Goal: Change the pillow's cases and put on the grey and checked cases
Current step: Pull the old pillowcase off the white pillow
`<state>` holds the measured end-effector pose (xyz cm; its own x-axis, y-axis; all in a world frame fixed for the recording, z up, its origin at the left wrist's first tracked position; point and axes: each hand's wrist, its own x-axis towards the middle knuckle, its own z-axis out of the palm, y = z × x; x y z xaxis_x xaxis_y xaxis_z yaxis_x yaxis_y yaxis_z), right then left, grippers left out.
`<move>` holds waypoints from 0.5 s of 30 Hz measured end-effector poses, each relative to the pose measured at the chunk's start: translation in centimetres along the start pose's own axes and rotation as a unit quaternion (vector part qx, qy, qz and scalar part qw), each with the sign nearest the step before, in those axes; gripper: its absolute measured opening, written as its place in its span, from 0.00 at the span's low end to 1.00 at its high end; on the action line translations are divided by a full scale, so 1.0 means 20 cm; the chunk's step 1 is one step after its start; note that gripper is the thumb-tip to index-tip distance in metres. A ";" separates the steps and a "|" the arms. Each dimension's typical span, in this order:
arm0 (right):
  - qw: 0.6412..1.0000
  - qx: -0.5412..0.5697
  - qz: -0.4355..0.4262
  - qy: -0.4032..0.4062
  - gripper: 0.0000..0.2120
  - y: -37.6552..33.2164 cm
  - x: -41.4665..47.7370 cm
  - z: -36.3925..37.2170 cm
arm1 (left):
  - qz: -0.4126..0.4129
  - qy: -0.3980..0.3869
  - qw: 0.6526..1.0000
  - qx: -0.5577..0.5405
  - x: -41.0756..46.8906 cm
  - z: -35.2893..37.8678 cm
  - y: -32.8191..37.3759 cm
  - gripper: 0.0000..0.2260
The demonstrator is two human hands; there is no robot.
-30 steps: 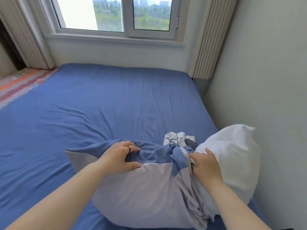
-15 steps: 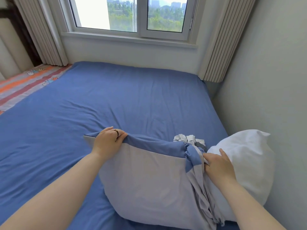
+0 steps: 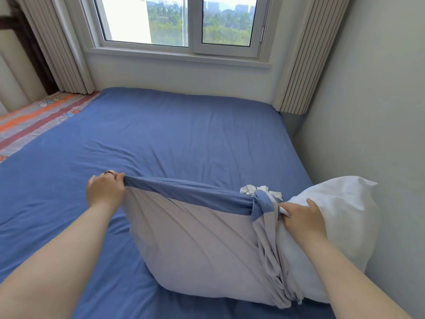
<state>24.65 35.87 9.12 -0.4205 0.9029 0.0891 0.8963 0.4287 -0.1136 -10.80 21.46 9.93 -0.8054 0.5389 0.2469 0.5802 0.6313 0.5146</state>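
Observation:
A white pillow (image 3: pixel 340 217) lies at the bed's right side against the wall. A grey case with a blue band (image 3: pixel 197 245) covers its left part and is bunched at its middle. My left hand (image 3: pixel 105 192) is shut on the case's far left corner and holds it stretched taut to the left. My right hand (image 3: pixel 301 217) presses on the pillow and pinches the bunched edge of the case. A checked white cloth (image 3: pixel 259 191) peeks out just behind the bunched fabric.
The bed carries a blue sheet (image 3: pixel 161 139). A striped orange and grey cover (image 3: pixel 34 118) lies at the far left. A window (image 3: pixel 179 21) with pleated curtains stands beyond the bed. A grey wall (image 3: pixel 379 111) runs close along the right.
My left hand has pulled the case's corner further left and up, stretching the blue band taut. My right hand stays on the pillow at the bunched edge. The view has tilted up.

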 end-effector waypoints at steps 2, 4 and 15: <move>1.000 -0.005 0.005 -0.004 0.14 0.02 0.01 -0.01 | -0.040 -0.010 0.999 0.010 0.04 -0.05 -0.05 0.15; 1.000 -0.026 0.016 -0.008 0.15 0.05 0.02 -0.01 | -0.030 -0.029 0.999 0.014 0.04 -0.06 -0.07 0.16; 0.999 -0.040 -0.009 -0.017 0.09 -0.07 0.02 0.08 | 0.160 -0.107 0.981 -0.007 -0.25 0.24 0.25 0.12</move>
<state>23.00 35.79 7.74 -0.4401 0.8962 0.0567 0.8963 0.4422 -0.0321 -3.40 24.55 7.31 -0.5369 0.8142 0.2210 0.7968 0.4033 0.4500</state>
